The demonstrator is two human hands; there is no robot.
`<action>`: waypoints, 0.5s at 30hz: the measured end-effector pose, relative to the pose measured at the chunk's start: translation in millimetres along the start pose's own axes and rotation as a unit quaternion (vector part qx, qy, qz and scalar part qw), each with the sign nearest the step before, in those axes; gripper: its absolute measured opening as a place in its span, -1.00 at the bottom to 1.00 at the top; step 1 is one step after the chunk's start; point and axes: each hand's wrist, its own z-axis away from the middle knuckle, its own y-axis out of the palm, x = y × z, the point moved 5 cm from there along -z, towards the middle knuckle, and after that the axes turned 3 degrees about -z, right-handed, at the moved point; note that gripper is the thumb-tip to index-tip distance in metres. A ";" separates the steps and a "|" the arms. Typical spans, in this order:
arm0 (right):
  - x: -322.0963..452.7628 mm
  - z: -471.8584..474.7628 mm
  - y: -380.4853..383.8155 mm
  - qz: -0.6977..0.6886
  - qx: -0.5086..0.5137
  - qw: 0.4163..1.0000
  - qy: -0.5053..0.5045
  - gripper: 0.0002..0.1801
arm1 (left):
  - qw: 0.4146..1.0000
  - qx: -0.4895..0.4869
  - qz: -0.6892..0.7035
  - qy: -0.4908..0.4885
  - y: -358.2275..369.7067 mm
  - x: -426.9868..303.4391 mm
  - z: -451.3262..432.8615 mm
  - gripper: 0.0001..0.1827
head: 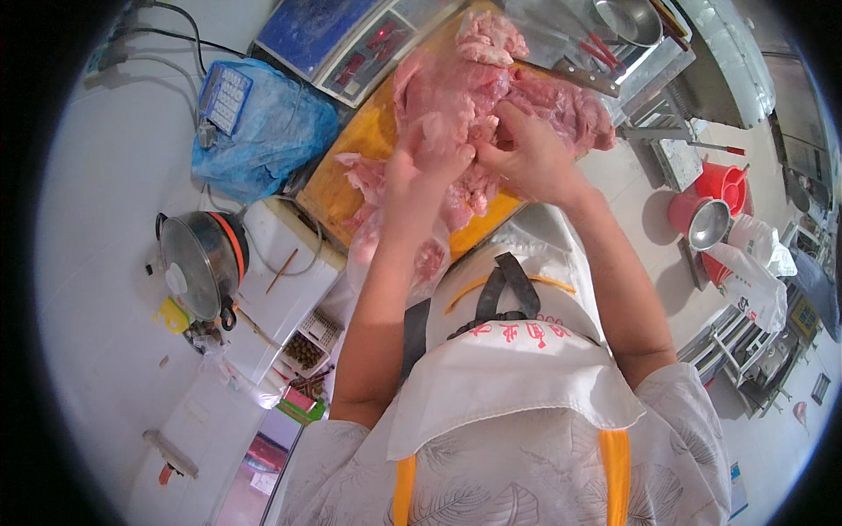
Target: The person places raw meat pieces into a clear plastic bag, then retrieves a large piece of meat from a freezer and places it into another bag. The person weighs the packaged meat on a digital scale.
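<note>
Large pieces of raw meat (454, 85) lie on a yellow cutting board (329, 191). My left hand (424, 158), slightly blurred, is on the meat near its middle, fingers bent against it. Close beside it, my right hand (526, 154) has thumb and index finger at a ragged, fatty part of the meat; whether either hand grips it is hard to tell. A fatty chunk (490, 39) sits at the board's far end. Beneath my left forearm, at the board's near left edge, is a clear plastic bag (434, 256) with meat inside. A knife with a riveted handle (592, 79) lies at the far right.
A blue-topped electronic scale (355, 56) stands beyond the board. To the left are a blue plastic bag (276, 131) with a keypad device and a lidded pot (197, 263). Red-handled tools (602, 54) and a metal bowl (628, 20) are at upper right; red buckets (720, 187) stand further right.
</note>
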 end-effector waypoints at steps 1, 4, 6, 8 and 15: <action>1.8 1.4 -3.3 -0.016 0.009 1.000 -0.017 -0.58 | 1.000 0.001 -0.001 -0.003 -2.4 -0.4 2.2 -0.44; -6.0 0.6 -3.1 -0.032 0.039 0.999 -0.015 -0.63 | 1.000 0.014 -0.008 0.006 -7.0 -4.1 5.6 -0.49; -12.2 1.9 -0.2 -0.055 0.036 0.998 -0.012 -0.64 | 1.000 0.019 0.005 -0.002 -9.6 -4.7 5.8 -0.50; -10.8 5.2 -0.2 -0.063 0.022 0.998 -0.011 -0.63 | 0.999 0.020 0.037 -0.031 -12.2 -2.7 4.7 -0.50; -20.1 12.3 12.7 -0.208 0.015 0.977 0.049 -0.51 | 0.995 -0.021 0.087 -0.032 -29.8 5.0 3.7 -0.48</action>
